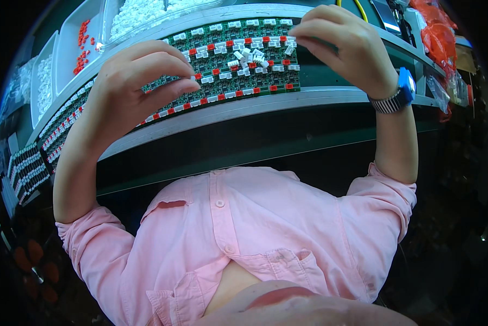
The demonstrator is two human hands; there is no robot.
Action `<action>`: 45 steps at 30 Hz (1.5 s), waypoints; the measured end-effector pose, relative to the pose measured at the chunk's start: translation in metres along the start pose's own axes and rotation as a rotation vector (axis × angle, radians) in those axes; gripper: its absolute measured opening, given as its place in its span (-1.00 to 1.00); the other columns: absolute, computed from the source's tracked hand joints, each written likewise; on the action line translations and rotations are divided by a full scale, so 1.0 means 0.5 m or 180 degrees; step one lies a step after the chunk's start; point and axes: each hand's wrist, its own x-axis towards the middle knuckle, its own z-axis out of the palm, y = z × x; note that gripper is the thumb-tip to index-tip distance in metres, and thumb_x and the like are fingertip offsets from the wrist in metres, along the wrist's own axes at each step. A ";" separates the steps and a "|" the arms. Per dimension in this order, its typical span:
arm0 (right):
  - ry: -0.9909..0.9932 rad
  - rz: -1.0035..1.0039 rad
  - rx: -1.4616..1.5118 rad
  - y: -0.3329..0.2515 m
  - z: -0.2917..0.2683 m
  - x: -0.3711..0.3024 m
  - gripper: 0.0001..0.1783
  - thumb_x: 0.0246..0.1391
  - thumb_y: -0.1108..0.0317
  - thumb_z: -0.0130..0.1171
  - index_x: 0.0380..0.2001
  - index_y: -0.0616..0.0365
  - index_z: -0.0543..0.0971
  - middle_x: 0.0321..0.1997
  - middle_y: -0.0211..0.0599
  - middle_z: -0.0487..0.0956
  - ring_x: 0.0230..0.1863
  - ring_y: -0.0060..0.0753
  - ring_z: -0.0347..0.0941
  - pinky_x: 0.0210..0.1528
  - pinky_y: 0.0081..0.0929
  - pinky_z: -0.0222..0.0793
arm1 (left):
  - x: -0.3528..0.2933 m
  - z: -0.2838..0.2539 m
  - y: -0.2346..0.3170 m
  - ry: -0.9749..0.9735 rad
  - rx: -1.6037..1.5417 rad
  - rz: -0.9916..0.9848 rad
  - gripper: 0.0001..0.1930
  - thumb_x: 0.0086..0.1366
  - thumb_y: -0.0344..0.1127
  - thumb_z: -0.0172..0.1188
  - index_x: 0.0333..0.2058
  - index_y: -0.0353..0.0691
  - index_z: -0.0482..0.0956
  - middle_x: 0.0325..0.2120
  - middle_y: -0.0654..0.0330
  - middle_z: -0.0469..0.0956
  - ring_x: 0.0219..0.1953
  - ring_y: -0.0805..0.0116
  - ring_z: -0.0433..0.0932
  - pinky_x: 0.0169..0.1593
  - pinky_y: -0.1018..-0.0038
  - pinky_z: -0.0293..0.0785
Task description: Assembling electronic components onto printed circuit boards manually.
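A long panel of green circuit boards [230,84] lies between two metal rails, with rows of small white and red connectors along it. My left hand [138,73] is over the panel's middle, thumb and forefinger pinched on a tiny white connector [193,78], mostly hidden by the fingertips. At the panel's right end my right hand [350,46] is closed in a pinch, its fingertips beside the top rows; what they hold, if anything, is hidden. Between the hands, a small pile of loose white connectors [250,57] rests on the boards.
Behind the far rail, a tray holds red connectors [82,46], and a clear tub is heaped with white connectors [138,19]. Another tray of white pieces [45,87] stands at far left. The near metal rail [244,113] edges the bench. Red plastic bags [436,35] hang at right.
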 end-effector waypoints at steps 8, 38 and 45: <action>-0.0089 -0.0540 -0.0478 -0.002 0.007 -0.010 -0.79 -0.02 0.47 0.35 -0.26 0.06 0.66 -0.25 -0.41 0.55 -0.38 -0.46 0.44 -0.40 -0.65 0.43 | -0.023 -0.011 0.011 -0.0079 -0.0211 -0.0817 -0.82 0.21 -0.52 0.24 -0.19 -0.27 0.64 -0.27 0.21 0.55 -0.38 0.40 0.48 -0.35 0.57 0.41; 0.0218 0.0495 0.0820 -0.071 -0.006 -0.064 -0.72 0.00 0.62 0.28 -0.16 0.19 0.65 -0.17 -0.24 0.61 -0.29 -0.38 0.53 -0.35 -0.62 0.49 | 0.018 0.025 0.024 -0.0069 0.0758 -0.0283 -0.91 0.15 -0.48 0.28 -0.34 -0.26 0.61 -0.34 0.22 0.55 -0.39 0.37 0.47 -0.31 0.56 0.39; 0.0161 0.0699 0.0484 -0.095 0.014 -0.085 -0.76 0.01 0.53 0.30 -0.20 0.09 0.63 -0.29 -0.36 0.59 -0.37 -0.46 0.50 -0.40 -0.64 0.44 | 0.086 0.083 0.002 -0.0147 0.0584 -0.0137 -0.96 0.20 -0.45 0.23 -0.37 -0.27 0.58 -0.35 0.13 0.50 -0.33 0.19 0.49 -0.23 0.47 0.44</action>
